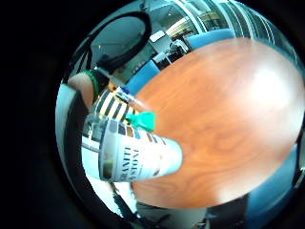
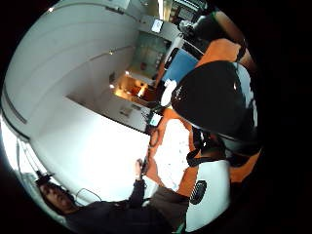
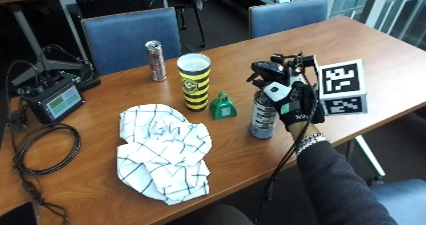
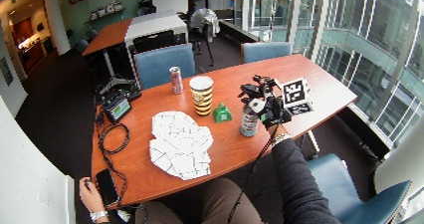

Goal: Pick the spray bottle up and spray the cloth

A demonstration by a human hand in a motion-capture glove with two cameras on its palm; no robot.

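Observation:
The spray bottle point(image 3: 263, 116) has a grey labelled body and a black spray head. It stands upright near the table's front edge, right of the cloth. My gloved right hand point(image 3: 297, 107) grips its upper body from the right, fingers curled round it. I cannot tell whether its base touches the table point(image 3: 373, 45). The bottle's label point(image 1: 128, 160) fills the near part of the little finger side palm view. The white cloth point(image 3: 163, 152) with dark grid lines lies crumpled on the table, left of the bottle. In the wide outside view the hand point(image 4: 273, 109) holds the bottle point(image 4: 249, 122), with the cloth point(image 4: 179, 144) to its left.
A yellow-and-black striped cup point(image 3: 194, 82) and a small green object point(image 3: 223, 106) stand between cloth and bottle. A drinks can point(image 3: 156, 61) stands behind them. A screen device point(image 3: 56, 102) and coiled cables point(image 3: 43, 147) lie at the left. Blue chairs point(image 3: 133, 35) line the far side.

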